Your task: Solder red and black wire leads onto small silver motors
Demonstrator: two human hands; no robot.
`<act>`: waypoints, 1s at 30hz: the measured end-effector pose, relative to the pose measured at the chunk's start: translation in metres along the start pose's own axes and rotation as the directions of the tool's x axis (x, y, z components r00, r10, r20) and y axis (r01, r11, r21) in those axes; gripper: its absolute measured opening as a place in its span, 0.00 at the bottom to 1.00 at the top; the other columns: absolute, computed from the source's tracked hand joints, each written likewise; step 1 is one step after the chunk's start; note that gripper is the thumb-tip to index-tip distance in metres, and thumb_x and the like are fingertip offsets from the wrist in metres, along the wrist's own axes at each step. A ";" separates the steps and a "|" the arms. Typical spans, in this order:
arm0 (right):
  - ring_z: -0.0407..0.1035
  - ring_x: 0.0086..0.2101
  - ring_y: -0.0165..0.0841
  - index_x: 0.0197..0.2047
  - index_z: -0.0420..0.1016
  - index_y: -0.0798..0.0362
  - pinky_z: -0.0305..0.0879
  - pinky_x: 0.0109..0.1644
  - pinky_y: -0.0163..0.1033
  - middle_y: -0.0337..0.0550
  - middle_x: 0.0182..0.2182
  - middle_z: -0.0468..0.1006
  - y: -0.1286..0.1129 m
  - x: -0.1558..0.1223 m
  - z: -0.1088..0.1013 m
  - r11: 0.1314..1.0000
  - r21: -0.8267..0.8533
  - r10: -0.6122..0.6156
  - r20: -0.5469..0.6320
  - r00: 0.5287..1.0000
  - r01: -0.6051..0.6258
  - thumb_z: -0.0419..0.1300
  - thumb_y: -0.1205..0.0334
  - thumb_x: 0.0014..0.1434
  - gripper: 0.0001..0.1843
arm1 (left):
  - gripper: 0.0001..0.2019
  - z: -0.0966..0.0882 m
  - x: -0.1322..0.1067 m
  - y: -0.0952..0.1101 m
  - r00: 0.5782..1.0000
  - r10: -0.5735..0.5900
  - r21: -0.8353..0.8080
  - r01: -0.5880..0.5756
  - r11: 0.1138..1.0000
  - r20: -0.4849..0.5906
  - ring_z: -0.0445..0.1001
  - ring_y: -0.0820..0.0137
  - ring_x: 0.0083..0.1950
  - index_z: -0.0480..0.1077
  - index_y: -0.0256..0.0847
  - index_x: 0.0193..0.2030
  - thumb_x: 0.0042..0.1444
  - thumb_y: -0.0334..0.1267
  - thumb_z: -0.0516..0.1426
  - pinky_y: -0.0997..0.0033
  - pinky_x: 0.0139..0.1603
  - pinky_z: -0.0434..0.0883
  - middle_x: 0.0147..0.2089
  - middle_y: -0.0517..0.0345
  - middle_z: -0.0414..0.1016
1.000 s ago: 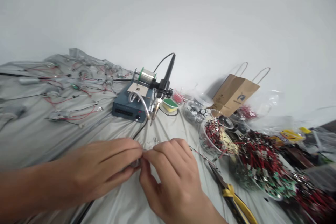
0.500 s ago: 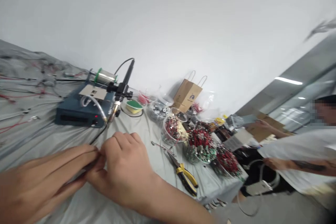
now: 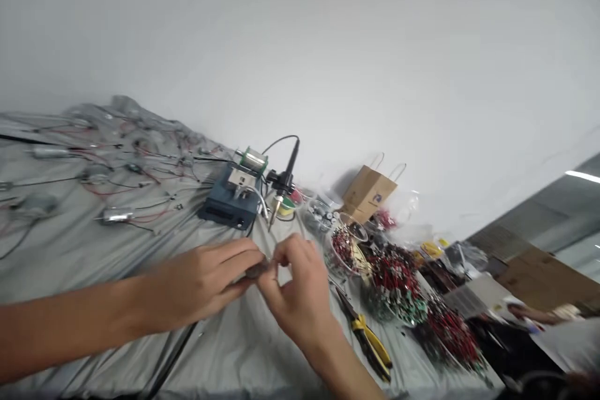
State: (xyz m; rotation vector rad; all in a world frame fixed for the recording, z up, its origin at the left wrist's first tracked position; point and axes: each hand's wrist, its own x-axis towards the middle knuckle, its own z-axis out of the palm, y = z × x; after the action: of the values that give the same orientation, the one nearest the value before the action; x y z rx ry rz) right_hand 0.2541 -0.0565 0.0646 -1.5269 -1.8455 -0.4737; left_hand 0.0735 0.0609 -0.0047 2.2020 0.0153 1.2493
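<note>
My left hand [image 3: 201, 284] and my right hand [image 3: 295, 290] meet over the grey cloth [image 3: 70, 250] near the table's front. Both pinch a small dark metallic part [image 3: 257, 270] between their fingertips; I cannot make out what it is. Just behind my hands stands a blue soldering station [image 3: 229, 203] with a solder spool [image 3: 253, 159] on top and a soldering iron [image 3: 281, 184] in its holder, tip pointing down.
Small motors with red and black wires [image 3: 112, 215] lie spread over the cloth at the left. Clear bowls of red-wired parts [image 3: 389, 275], yellow-handled pliers [image 3: 368, 340] and a brown paper bag [image 3: 368, 190] sit to the right. Another person's hand [image 3: 522, 312] shows at far right.
The view has swung back to the left, so the other person is mostly out of sight. My hands have stayed pinched together on the small part.
</note>
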 end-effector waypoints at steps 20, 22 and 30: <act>0.81 0.46 0.43 0.60 0.82 0.45 0.81 0.37 0.41 0.54 0.54 0.86 -0.034 -0.070 0.013 0.189 0.907 0.619 0.188 0.762 -0.377 0.76 0.36 0.56 0.34 | 0.22 -0.016 0.046 0.039 0.783 -0.614 -0.680 0.503 0.534 0.097 0.80 0.59 0.50 0.78 0.44 0.50 0.54 0.51 0.75 0.62 0.53 0.79 0.48 0.54 0.80; 0.81 0.45 0.42 0.58 0.83 0.46 0.80 0.31 0.38 0.55 0.57 0.85 -0.042 -0.065 0.017 0.152 0.921 0.648 0.182 0.740 -0.359 0.77 0.37 0.54 0.34 | 0.22 -0.019 0.047 0.048 0.762 -0.638 -0.701 0.513 0.496 0.106 0.80 0.59 0.51 0.78 0.44 0.49 0.53 0.51 0.75 0.63 0.54 0.80 0.48 0.54 0.80; 0.83 0.50 0.48 0.46 0.91 0.44 0.83 0.45 0.46 0.57 0.63 0.82 -0.051 -0.072 0.043 0.348 0.916 0.621 -0.064 0.782 -0.201 0.73 0.32 0.57 0.26 | 0.19 -0.022 0.043 0.071 0.757 -0.651 -0.699 0.491 0.520 0.047 0.80 0.60 0.53 0.80 0.47 0.47 0.52 0.50 0.76 0.68 0.53 0.80 0.47 0.58 0.81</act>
State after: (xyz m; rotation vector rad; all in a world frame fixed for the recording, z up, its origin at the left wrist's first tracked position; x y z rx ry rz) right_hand 0.1989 -0.0915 -0.0082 -0.9524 -0.9444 0.4006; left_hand 0.0611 0.0261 0.0726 1.2291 0.3146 0.8905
